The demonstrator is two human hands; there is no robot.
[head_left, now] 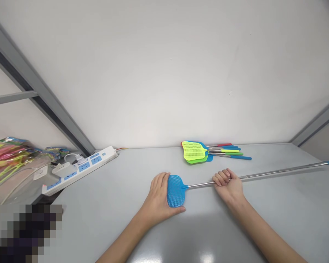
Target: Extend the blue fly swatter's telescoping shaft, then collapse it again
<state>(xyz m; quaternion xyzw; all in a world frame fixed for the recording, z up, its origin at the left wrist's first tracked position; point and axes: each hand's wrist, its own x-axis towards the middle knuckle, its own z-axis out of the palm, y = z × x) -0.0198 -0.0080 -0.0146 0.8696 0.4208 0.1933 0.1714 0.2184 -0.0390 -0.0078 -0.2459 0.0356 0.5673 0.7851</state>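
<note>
A blue fly swatter (176, 190) with a long metal telescopic rod lies across the front of me, its rod drawn out toward the right edge, where the blue handle shows. My left hand (160, 197) grips the swatter's mesh head, fingers at its far edge and thumb at its near edge. Around the metal rod, my right hand (228, 185) is closed in a fist. Behind them rests a pile of shorter fly swatters (195, 151), with yellow, green and blue heads and red, yellow, green and blue handles.
On the left, a white power strip (83, 168) with plugs and cables lies along the grey table (120, 219). Beyond it are packaged colourful items (11, 157). A white wall (164, 80) and grey metal frame posts (44, 91) bound the table.
</note>
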